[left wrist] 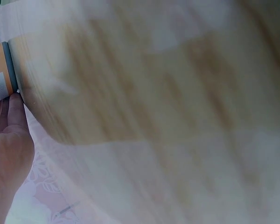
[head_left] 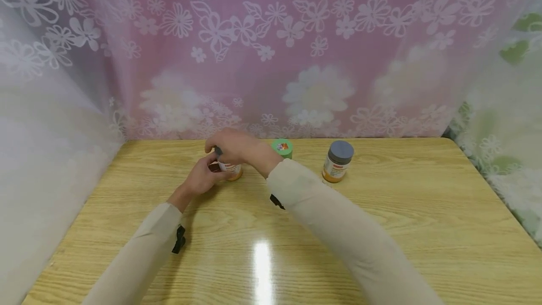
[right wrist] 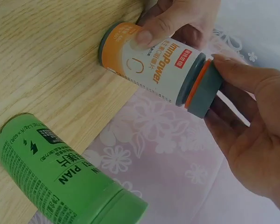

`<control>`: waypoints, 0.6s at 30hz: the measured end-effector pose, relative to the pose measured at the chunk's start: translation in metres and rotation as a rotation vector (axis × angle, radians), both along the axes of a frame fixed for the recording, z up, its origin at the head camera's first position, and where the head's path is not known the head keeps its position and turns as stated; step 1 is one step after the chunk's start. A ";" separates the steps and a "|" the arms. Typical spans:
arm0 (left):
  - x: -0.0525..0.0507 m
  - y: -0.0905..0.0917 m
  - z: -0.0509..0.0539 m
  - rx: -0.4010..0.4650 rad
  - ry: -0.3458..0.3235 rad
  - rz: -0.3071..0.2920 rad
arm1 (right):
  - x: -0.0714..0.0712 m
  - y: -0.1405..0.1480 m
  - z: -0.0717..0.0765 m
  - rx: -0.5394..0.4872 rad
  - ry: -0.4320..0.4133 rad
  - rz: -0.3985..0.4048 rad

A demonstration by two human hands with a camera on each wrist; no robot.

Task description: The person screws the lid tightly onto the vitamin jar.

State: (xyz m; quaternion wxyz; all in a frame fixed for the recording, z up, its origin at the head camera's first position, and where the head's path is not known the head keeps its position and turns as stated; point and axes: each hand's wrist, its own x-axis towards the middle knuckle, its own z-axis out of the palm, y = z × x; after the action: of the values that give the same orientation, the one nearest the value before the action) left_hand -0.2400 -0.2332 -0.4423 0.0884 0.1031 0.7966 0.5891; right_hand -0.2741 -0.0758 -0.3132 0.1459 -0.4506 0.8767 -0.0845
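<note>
A white and orange supplement bottle (right wrist: 151, 63) stands on the table, left of middle in the head view. My left hand (head_left: 201, 177) holds it around the body, with the thumb (right wrist: 143, 38) across the label. From above, my right hand (head_left: 239, 146) grips its dark grey-green lid (right wrist: 208, 91) between thumb and fingers. An orange ring shows between the lid and the bottle's shoulder. In the left wrist view only part of the left hand (left wrist: 11, 144) appears, at the bottle's base edge. The right hand hides much of the bottle in the head view.
A green bottle (right wrist: 60, 172) with a green lid stands just right of the held bottle, partly behind the right forearm in the head view. Farther right stands a similar grey-lidded bottle (head_left: 337, 161). A floral curtain (head_left: 296, 60) hangs behind the wooden table (head_left: 228, 234).
</note>
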 end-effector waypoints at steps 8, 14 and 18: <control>0.000 -0.001 -0.002 -0.011 0.001 0.022 | 0.010 -0.009 -0.010 -0.011 0.238 -0.196; 0.000 -0.001 -0.001 -0.034 0.007 0.038 | 0.018 -0.023 -0.016 0.096 0.366 -0.345; 0.000 0.000 -0.001 -0.086 0.030 0.045 | 0.021 -0.028 -0.017 0.131 0.366 -0.414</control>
State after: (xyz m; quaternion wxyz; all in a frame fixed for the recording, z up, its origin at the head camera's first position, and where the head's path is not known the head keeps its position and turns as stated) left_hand -0.2396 -0.2334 -0.4432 0.0675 0.0903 0.8244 0.5546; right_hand -0.2529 -0.1041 -0.3301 -0.0062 -0.2594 0.9654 0.0272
